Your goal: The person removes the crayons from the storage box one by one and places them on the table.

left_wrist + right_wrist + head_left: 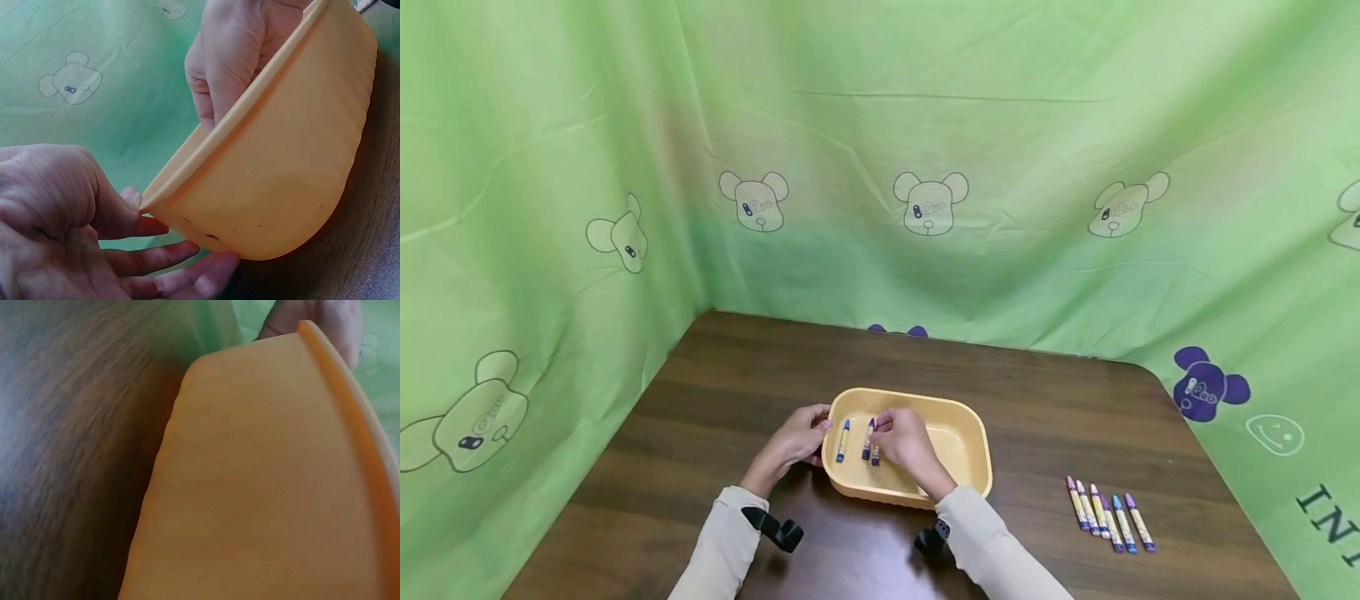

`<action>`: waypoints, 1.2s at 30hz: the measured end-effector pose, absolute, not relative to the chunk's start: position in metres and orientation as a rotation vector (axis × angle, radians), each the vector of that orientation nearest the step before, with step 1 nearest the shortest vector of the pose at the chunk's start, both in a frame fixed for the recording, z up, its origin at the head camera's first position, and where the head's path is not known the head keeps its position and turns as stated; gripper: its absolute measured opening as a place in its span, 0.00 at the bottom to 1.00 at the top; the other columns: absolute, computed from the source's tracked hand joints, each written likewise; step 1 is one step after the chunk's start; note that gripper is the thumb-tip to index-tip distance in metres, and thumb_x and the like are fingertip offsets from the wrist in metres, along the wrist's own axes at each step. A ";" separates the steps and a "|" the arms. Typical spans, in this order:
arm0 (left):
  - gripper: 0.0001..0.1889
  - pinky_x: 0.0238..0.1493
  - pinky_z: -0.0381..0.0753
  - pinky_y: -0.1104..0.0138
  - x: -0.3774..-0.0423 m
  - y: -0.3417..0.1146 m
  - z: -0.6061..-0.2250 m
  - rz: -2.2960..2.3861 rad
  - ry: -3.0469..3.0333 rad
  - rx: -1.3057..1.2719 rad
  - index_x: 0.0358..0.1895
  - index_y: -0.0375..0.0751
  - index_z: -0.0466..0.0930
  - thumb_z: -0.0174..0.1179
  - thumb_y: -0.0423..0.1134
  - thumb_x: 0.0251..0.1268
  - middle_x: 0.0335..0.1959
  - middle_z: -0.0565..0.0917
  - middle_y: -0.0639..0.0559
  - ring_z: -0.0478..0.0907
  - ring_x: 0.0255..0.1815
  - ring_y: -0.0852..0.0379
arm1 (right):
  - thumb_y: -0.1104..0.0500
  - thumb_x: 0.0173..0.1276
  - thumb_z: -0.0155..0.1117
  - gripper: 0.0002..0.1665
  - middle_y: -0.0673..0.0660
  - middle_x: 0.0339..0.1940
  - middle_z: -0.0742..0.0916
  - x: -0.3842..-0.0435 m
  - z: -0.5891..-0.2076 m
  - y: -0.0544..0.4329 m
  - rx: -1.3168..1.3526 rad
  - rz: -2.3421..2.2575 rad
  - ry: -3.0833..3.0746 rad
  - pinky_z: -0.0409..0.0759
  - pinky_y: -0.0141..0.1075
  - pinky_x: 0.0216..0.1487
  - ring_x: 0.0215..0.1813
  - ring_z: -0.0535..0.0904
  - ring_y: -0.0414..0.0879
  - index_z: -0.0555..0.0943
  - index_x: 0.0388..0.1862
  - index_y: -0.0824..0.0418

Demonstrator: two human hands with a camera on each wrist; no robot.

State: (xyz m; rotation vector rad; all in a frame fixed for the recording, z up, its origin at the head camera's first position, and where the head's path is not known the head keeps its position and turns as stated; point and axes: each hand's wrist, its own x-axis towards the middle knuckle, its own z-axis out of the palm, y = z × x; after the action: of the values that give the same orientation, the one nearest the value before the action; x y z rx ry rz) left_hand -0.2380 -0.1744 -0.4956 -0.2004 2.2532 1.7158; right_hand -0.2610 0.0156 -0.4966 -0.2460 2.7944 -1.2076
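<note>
A yellow plastic basin (958,408) sits on the table. My left hand (797,436) holds its left end, the thumb at the rim and the other fingers (156,256) against the outer wall in the left wrist view. Inside, toward the left, lie a blue-tipped crayon (843,442) and a dark purple-tipped crayon (867,446), roughly parallel. My right hand (906,442) reaches down into the basin and pinches another crayon (876,456) beside the purple one; its upper part is hidden by the fingers. In the right wrist view the basin wall hides the right fingers.
Several crayons (1097,510) in purple, pink and blue lie side by side on the brown wooden table (1037,433), right of the basin. A green curtain (850,275) with bear prints hangs behind and along both sides. Each wrist wears a small black camera (782,533).
</note>
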 end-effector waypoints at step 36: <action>0.22 0.26 0.88 0.61 -0.230 -0.168 -0.502 1.730 2.294 -0.166 0.72 0.28 0.66 0.46 0.30 0.80 0.55 0.79 0.34 0.82 0.32 0.54 | 0.77 0.44 0.64 0.10 0.55 0.22 0.84 -0.253 -0.507 0.026 -0.451 -1.085 2.950 0.76 0.32 0.28 0.26 0.74 0.43 0.83 0.20 0.64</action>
State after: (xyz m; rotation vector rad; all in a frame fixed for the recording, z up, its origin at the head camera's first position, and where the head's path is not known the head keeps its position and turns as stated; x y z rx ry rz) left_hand -0.2300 -0.1678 -0.5021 -0.1656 2.2940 1.7304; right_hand -0.2528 0.0258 -0.5072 -0.4513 2.9502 -1.0850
